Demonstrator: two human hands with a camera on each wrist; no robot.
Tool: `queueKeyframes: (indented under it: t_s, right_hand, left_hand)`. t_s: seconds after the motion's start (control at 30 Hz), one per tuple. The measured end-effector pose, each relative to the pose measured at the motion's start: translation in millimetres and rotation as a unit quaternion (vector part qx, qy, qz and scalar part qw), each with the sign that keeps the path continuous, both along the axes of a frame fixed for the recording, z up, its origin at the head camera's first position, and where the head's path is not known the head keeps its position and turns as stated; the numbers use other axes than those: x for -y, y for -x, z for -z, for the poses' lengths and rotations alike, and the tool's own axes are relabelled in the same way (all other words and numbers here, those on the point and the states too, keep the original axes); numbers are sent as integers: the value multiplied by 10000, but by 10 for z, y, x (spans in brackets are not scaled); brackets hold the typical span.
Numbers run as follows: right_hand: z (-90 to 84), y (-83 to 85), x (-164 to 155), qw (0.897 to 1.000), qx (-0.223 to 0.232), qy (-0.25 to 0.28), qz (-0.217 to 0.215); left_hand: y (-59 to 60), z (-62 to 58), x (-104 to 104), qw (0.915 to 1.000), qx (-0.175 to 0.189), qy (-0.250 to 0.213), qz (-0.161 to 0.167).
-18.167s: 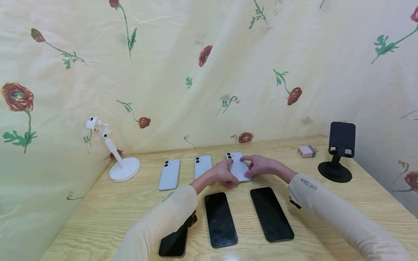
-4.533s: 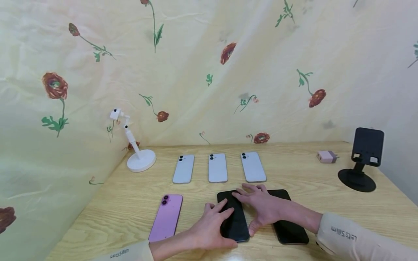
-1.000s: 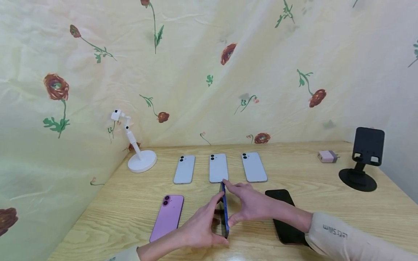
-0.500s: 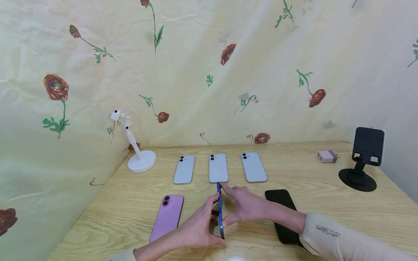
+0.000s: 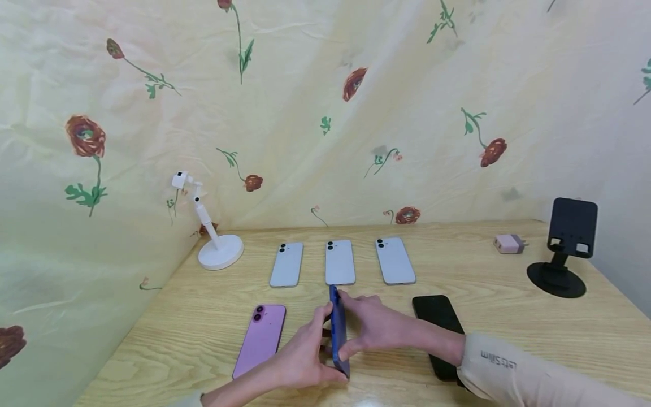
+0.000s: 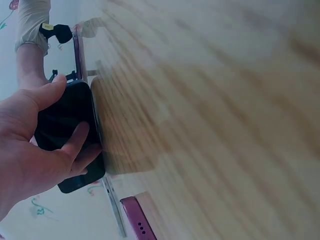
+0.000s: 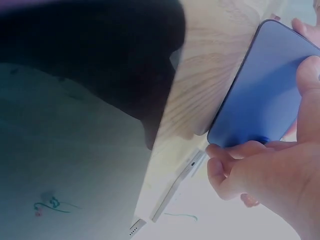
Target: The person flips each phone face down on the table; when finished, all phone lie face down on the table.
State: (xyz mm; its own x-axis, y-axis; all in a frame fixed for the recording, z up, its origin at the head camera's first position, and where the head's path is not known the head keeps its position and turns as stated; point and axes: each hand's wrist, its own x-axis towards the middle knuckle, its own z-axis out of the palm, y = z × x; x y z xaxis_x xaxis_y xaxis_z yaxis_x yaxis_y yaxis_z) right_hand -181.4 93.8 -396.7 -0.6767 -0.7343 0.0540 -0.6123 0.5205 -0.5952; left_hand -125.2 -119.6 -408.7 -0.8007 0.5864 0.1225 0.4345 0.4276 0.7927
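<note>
A blue smartphone [image 5: 339, 339] stands on its long edge on the wooden table, between both hands. Its dark screen [image 6: 62, 115] faces the left hand in the left wrist view, while the plain blue back [image 7: 265, 85] shows in the right wrist view. My left hand [image 5: 305, 353] grips it from the screen side, thumb near the close end and fingers spread across the glass. From the back side my right hand [image 5: 376, 328] holds it, index finger at the far end and thumb at the near part. A purple phone [image 5: 260, 342] lies back up, left of the hands.
Behind lie three white phones [image 5: 286, 264], backs up, in a row. A black-screened phone [image 5: 439, 316] lies partly under the right forearm. A white stand [image 5: 221, 251] is at back left; a pink charger [image 5: 508, 244] and black phone stand [image 5: 556, 280] are at right.
Flat and screen up several seconds ago, the blue phone has been raised on edge. Over the last second it tips past upright and shifts left, exposing its back; the right hand follows leftward.
</note>
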Motion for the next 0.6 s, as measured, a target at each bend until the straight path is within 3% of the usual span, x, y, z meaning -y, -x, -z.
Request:
queueKeyframes:
  t_s: [0.37, 0.6]
  right_hand:
    - [26, 14, 17, 9994, 64, -324, -129]
    - [51, 18, 10, 9988, -36, -396, -293]
  left_hand:
    - [-32, -10, 94, 9994, -285, -28, 201]
    - [-50, -15, 125, 9986, 96, -414, 312]
